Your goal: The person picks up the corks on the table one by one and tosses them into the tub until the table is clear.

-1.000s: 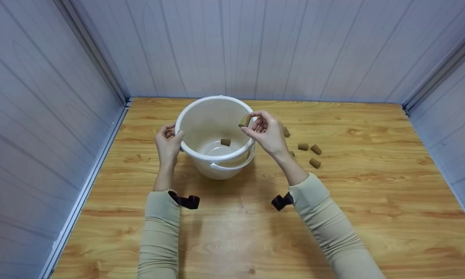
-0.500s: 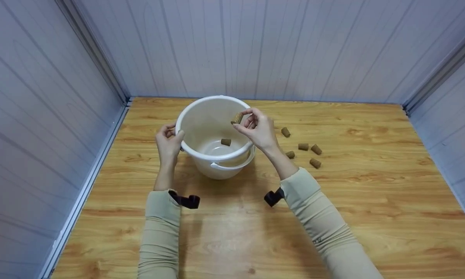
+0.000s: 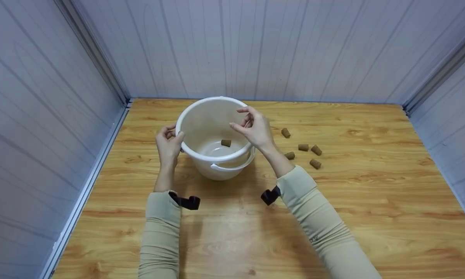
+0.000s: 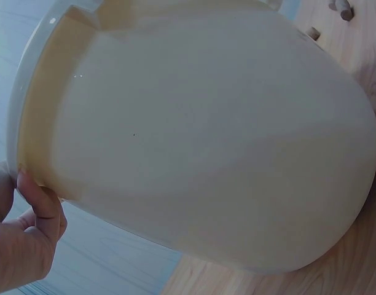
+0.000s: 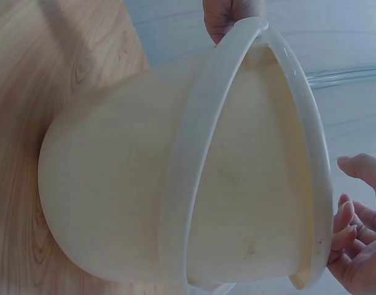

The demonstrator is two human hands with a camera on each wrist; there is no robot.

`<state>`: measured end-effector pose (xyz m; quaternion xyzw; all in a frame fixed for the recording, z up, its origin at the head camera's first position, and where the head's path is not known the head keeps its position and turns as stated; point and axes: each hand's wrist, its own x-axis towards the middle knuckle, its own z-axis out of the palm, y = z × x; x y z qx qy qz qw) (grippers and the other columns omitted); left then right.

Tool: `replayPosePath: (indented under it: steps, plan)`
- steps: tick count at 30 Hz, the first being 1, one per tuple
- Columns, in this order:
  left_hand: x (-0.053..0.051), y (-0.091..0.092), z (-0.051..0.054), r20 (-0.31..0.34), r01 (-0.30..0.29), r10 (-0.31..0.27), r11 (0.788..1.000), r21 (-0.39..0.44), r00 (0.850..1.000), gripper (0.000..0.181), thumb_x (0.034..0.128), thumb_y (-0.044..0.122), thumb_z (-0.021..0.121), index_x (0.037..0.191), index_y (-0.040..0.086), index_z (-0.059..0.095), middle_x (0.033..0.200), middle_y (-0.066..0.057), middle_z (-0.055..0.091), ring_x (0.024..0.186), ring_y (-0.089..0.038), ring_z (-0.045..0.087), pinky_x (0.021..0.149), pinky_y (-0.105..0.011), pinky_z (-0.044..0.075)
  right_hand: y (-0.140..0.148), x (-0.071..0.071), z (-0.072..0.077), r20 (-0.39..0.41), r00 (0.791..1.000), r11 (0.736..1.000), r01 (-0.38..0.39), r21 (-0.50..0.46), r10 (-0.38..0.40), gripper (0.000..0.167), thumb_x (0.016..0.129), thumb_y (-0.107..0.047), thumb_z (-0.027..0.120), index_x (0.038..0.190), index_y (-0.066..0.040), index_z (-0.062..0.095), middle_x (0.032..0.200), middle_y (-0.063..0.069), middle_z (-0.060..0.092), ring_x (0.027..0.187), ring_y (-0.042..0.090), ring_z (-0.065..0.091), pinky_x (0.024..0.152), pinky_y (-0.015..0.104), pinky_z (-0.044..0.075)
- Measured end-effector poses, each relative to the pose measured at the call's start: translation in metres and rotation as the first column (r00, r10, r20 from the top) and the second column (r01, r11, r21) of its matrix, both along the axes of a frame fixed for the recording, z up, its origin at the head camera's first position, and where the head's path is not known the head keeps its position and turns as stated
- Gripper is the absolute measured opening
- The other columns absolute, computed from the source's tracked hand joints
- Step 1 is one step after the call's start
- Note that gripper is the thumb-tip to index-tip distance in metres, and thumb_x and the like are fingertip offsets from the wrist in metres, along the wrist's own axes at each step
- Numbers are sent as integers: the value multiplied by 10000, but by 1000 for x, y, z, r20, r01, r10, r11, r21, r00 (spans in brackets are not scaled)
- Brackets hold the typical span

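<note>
A white bucket [image 3: 216,170] stands upright on the wooden table, with one cork [image 3: 226,143] visible on its bottom. The left hand [image 3: 168,146] grips the bucket's left rim, thumb on top; the left wrist view shows its fingers under the rim of the bucket [image 4: 206,135]. Over the right side of the rim is the right hand [image 3: 256,130], thumb and forefinger apart with nothing between them. In the right wrist view, the right hand [image 5: 360,227] is beside the rim of the bucket [image 5: 102,184].
Several corks, among them one cork [image 3: 286,133] and another cork [image 3: 315,164], lie on the table [image 3: 372,186] to the right of the bucket. The bucket's handle [image 3: 232,168] hangs down at its front. Pale panel walls [image 3: 255,50] enclose the table at the back and sides.
The right hand has moved left over the bucket, and its thumb and forefinger have parted. The cork it pinched is out of sight. The left hand keeps its grip on the rim.
</note>
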<state>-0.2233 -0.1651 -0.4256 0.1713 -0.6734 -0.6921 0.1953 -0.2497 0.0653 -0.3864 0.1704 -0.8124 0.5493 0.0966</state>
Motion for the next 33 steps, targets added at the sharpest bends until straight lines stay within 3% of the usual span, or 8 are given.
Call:
replayPosePath:
  steps: [18, 33]
  plan:
    - [0, 0, -2, -9, 10, -10, 1000, 18, 1000, 317, 787, -83, 540, 1097, -123, 596, 747, -74, 513, 441, -49, 485, 338, -117, 380, 10, 5, -2, -40, 999, 999, 20, -33, -22, 319, 795, -41, 776, 1062, 67, 640, 687, 10, 571, 565, 36, 488, 511, 138, 402]
    - [-1, 0, -1, 0, -1, 1, 1000, 13, 1000, 292, 778, -94, 544, 1064, -113, 601, 756, -71, 513, 456, -51, 488, 333, -118, 373, 31, 12, -16, -47, 996, 984, 66, -163, -74, 274, 800, 10, 755, 1026, 109, 635, 692, 10, 554, 596, 50, 473, 539, 134, 402]
